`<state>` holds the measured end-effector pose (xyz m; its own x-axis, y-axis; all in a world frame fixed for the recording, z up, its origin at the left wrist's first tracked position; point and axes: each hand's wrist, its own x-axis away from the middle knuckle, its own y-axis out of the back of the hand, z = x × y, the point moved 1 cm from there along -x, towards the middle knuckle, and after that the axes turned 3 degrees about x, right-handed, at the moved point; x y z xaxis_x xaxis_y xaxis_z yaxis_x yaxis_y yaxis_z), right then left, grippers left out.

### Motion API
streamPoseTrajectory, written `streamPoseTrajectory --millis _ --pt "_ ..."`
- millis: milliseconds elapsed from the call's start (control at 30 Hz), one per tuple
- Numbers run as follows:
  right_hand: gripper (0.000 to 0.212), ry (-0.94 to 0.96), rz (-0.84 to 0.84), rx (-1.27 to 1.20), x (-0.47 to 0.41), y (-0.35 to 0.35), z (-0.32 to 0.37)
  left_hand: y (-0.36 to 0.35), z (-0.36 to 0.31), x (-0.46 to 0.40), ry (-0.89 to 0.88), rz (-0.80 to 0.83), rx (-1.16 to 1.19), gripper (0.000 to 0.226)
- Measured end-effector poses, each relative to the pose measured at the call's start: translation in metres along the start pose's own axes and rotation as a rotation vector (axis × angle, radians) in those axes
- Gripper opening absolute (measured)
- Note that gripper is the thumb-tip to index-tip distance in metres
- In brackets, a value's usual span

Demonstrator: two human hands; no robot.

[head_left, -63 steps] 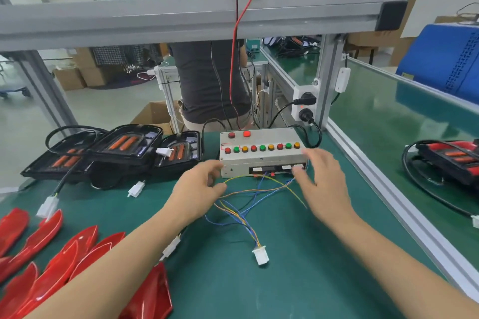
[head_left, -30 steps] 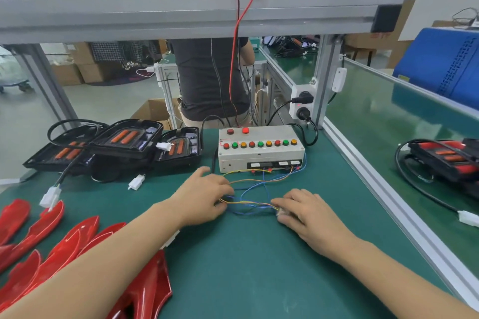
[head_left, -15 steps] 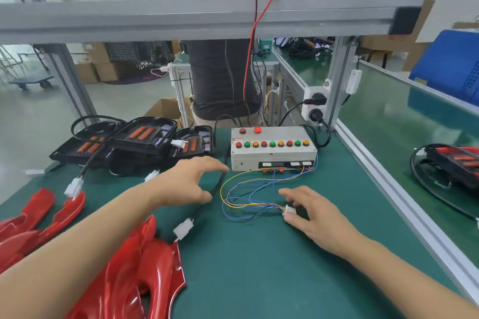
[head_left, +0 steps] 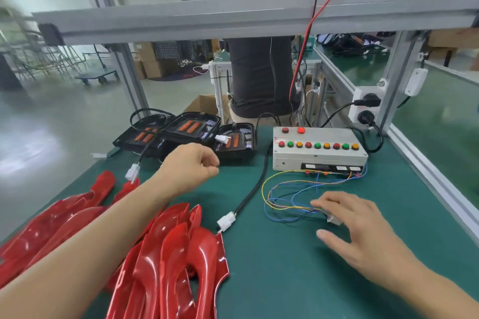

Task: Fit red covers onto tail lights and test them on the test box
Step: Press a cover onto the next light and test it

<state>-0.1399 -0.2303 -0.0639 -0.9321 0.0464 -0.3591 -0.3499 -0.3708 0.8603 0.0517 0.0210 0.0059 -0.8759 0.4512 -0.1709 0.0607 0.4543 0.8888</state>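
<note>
Here my right hand [head_left: 363, 228] lies on the green mat [head_left: 272, 280] in front of the test box [head_left: 320, 149], fingers spread and nearly straight over a small white connector [head_left: 334, 219] at the end of the box's coloured wires [head_left: 285, 194]; I cannot tell whether a fingertip pinches it. My left hand [head_left: 191, 163] hovers to the left of the test box, fingers loosely curled, holding nothing. Left of the box, at the mat's far edge, sit three black tail lights [head_left: 191, 129], overlapping. A black cable [head_left: 256, 184] runs down beside the box's left end to a white plug [head_left: 226, 221] on the mat. Nearer me, left of the box, the red covers [head_left: 176, 261] lie heaped.
</note>
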Motion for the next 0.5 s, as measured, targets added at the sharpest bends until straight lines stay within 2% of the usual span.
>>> streamPoseTrajectory --millis 100,133,200,300,500 --pt "0.043 0.035 -0.015 0.006 -0.008 -0.006 0.015 0.01 0.013 -0.019 0.043 -0.391 -0.163 0.052" --pt "0.043 0.042 -0.018 -0.002 -0.012 -0.007 0.019 0.014 0.019 -0.028 0.055 -0.421 -0.272 0.068" --pt "0.041 0.039 -0.002 -0.026 -0.018 -0.009 0.026 0.016 0.031 -0.044 0.057 -0.287 -0.531 0.092" --pt "0.039 0.041 0.055 -0.045 -0.026 -0.013 0.032 0.001 0.046 -0.06 -0.025 -0.11 -0.79 0.089" --pt "0.037 0.075 0.081 -0.041 -0.03 -0.022 0.037 -0.021 0.067 -0.075 -0.129 -0.208 -0.854 0.064"
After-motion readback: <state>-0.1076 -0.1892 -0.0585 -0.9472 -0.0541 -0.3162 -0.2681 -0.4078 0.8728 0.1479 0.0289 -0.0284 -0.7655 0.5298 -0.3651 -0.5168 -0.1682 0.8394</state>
